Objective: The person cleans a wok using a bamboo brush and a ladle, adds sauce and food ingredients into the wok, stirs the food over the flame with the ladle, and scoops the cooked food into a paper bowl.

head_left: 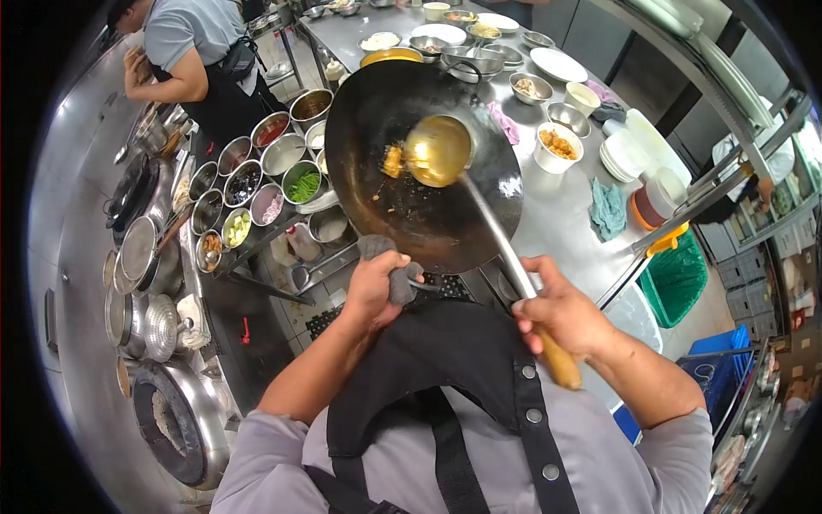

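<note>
My left hand is closed round a grey cloth at the near rim of a large dark wok; the wok's handle is hidden under the cloth. The wok is tilted, its inside facing me. In my right hand is a ladle, gripped by its wooden handle end. The ladle's round bowl lies over the middle of the wok. Beside the bowl, on its left, sits a small orange-brown lump of food, with dark crumbs below it.
Left of the wok stand several metal containers of ingredients, one with chopped greens. A white tub of orange-brown pieces is on the steel table at right. A green bin stands beyond. Another person works at upper left.
</note>
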Demonstrator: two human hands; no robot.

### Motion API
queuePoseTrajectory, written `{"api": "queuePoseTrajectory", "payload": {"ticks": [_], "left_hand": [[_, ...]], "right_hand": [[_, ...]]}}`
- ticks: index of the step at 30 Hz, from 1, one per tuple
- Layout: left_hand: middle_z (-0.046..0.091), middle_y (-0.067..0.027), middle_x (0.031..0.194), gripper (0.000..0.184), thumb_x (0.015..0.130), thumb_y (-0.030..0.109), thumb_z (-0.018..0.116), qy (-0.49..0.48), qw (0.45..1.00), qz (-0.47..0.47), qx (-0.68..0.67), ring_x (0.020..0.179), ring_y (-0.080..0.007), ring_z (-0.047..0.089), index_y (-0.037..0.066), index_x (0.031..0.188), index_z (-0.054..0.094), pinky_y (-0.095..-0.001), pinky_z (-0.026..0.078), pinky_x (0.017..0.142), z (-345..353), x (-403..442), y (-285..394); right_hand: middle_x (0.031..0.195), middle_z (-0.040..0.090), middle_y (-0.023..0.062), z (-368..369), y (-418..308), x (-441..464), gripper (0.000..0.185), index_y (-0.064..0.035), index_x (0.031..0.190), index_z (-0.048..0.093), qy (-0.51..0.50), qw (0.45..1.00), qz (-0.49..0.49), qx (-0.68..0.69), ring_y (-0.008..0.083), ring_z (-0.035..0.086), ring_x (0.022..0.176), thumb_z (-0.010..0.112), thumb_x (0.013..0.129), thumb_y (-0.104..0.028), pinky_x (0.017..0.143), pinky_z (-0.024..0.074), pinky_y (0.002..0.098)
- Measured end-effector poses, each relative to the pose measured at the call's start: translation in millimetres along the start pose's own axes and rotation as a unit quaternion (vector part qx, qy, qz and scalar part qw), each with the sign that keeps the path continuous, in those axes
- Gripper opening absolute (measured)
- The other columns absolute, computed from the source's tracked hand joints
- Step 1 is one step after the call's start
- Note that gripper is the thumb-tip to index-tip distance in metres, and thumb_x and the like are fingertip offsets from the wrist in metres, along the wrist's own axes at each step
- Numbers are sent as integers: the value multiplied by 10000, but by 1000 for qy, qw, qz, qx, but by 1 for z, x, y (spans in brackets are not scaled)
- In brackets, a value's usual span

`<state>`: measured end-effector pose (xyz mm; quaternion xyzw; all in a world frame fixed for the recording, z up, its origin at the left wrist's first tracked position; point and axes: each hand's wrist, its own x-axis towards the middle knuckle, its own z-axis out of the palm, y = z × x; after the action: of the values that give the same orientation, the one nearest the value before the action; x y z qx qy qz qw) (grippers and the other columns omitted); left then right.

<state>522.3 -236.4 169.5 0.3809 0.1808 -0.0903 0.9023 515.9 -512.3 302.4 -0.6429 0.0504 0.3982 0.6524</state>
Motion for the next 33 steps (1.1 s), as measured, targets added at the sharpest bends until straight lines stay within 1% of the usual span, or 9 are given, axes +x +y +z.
{"api": "queuePoseTrajectory", "payload": {"ticks": [4, 6, 9, 11, 15, 18, 23, 26, 33], "left_hand": [[630, -131, 794, 111, 863, 93, 576, 3, 999, -31, -27, 726, -255, 637, -9, 905, 569, -389, 536, 710, 10, -7, 15], [606, -99, 805, 114, 863, 107, 590, -6, 994, -68, -84, 733, -236, 632, 12, 908, 547, -390, 540, 698, 11, -14, 23], [616, -133, 768, 77, 862, 95, 572, 20, 986, -101, -128, 704, -252, 631, 28, 893, 550, -378, 523, 674, 11, -26, 25], [618, -132, 785, 92, 868, 99, 572, 26, 987, -104, -123, 707, -249, 634, 18, 906, 550, -370, 529, 676, 6, -30, 21], [618, -131, 826, 142, 877, 100, 573, 23, 995, -77, -57, 713, -248, 642, -19, 946, 538, -363, 544, 662, 3, -34, 16], [632, -138, 814, 144, 884, 108, 582, 26, 998, -57, -26, 718, -245, 650, -21, 943, 559, -358, 550, 696, 0, -32, 9], [644, -146, 816, 139, 889, 118, 589, 15, 999, -28, 41, 727, -249, 653, -17, 921, 580, -347, 550, 735, 1, -24, 2], [640, -126, 801, 125, 880, 112, 593, 18, 998, -57, -8, 704, -250, 654, -10, 899, 575, -356, 558, 733, 1, -19, 0], [656, -197, 854, 169, 863, 124, 608, 7, 997, -59, -42, 734, -282, 667, -26, 933, 570, -390, 592, 745, -9, -14, -4]], "right_hand": [[738, 524, 65, 14, -2, -2, 551, -119, 1404, 321, -95, 990, -14, 103, 151, 513, 476, 574, 918, -67, 421, 425, 292], [784, 512, 70, 0, 4, 0, 437, -111, 1375, 407, -237, 882, 51, 404, 136, 504, 489, 537, 958, -105, 419, 425, 276], [817, 501, 74, -15, 25, 5, 372, -134, 1345, 474, -294, 777, 70, 551, 126, 491, 497, 507, 976, -104, 409, 405, 264], [805, 507, 80, -25, 28, 1, 374, -135, 1339, 477, -271, 779, 60, 562, 133, 485, 490, 503, 969, -83, 408, 409, 269], [722, 510, 83, -27, 10, -8, 406, -82, 1332, 420, -60, 943, -35, 325, 146, 492, 430, 515, 938, -55, 385, 426, 297], [698, 538, 75, -17, 5, -1, 555, -94, 1353, 305, 63, 998, -11, -2, 169, 530, 464, 567, 882, 35, 400, 426, 314], [738, 522, 67, 3, 7, 4, 516, -112, 1370, 327, -47, 996, -42, 65, 152, 511, 468, 555, 915, -22, 392, 411, 290], [836, 476, 91, -17, 24, 14, 537, -117, 1487, 313, -338, 784, -18, 521, 136, 498, 487, 483, 978, -99, 401, 439, 284], [840, 509, 127, -69, 25, -38, 582, -172, 1505, 309, -266, 851, -241, 384, 144, 528, 472, 541, 973, -134, 385, 460, 278]]}}
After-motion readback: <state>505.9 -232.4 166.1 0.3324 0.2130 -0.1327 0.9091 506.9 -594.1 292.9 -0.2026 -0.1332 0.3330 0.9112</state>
